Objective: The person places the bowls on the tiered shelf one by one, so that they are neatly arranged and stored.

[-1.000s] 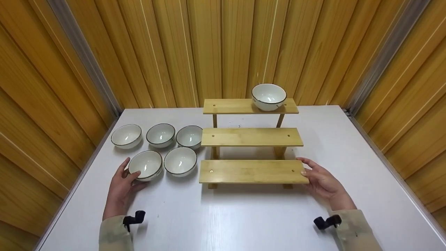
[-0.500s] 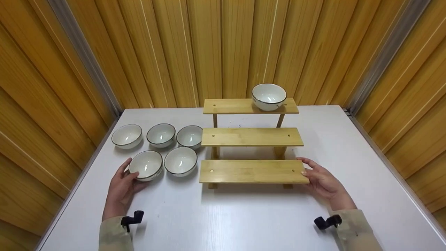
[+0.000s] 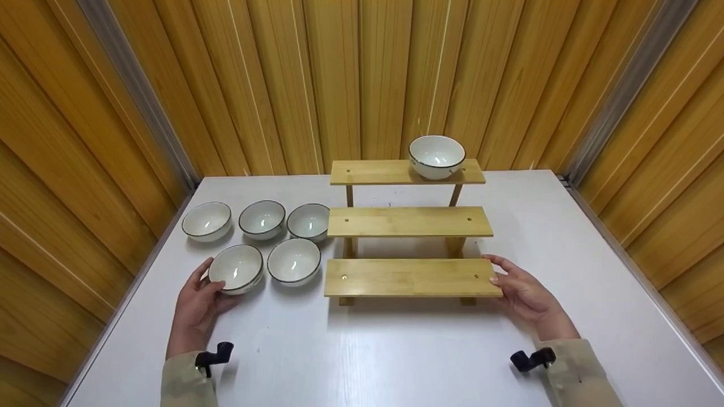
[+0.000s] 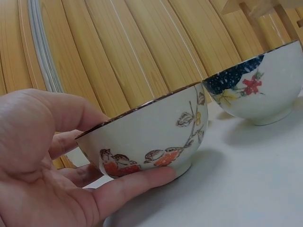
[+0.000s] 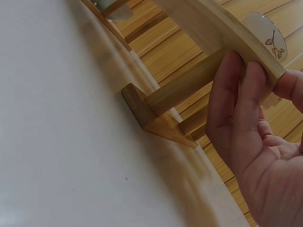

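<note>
My left hand [image 3: 195, 305] grips the near-left white bowl [image 3: 236, 267], thumb at its rim and fingers around its side. In the left wrist view this bowl [image 4: 151, 132] shows a dark rim and orange-and-brown painted leaves; one finger lies beneath it near the foot. At the right end of the lowest board of a three-tier wooden rack [image 3: 413, 278], my right hand [image 3: 526, 294] pinches the board, thumb on top. The right wrist view has fingers [image 5: 246, 90] under the board beside a round leg. Another white bowl [image 3: 436, 157] stands on the top tier, right of centre.
Just right of the held bowl is a bowl [image 3: 293, 262] with blue and red floral decoration. Three more bowls form a row behind: left [image 3: 206, 221], middle [image 3: 262, 220] and right [image 3: 308, 221], the last close against the rack. Wood-patterned walls [image 3: 384, 79] enclose the white table [image 3: 384, 356].
The left thumb has shifted slightly on the bowl's rim. Otherwise the hands, bowls and rack stay practically where they were.
</note>
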`<state>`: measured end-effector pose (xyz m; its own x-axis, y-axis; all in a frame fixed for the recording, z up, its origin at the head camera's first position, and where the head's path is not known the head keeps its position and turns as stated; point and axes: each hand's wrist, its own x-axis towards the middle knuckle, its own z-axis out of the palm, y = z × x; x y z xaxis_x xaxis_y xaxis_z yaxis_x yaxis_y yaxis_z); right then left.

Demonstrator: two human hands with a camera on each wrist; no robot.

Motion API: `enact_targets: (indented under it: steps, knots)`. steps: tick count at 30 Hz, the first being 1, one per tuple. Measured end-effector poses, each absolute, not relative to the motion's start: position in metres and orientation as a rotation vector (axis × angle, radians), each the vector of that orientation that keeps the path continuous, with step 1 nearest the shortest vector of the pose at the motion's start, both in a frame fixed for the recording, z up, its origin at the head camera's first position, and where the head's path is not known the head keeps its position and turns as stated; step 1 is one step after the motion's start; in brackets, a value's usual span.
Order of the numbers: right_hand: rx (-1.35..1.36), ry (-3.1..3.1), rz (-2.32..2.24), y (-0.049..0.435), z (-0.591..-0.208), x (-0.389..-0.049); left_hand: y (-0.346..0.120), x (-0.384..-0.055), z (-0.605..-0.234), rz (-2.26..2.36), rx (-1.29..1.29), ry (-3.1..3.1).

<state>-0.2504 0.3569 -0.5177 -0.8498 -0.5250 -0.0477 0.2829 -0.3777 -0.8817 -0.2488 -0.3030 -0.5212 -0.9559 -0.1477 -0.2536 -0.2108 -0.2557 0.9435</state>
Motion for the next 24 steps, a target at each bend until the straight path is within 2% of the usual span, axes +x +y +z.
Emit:
enact_targets:
  steps: [12, 24]
  knots:
    - [-0.335, 1.398, -2.219, 0.358, -0.519, -0.249, -0.299, -0.239, -0.500, 2.511, -0.424, 1.854]
    - [-0.327, 1.392, -2.232, 0.358, -0.518, -0.251, -0.270, -0.234, -0.456, 2.569, -0.285, 1.866]
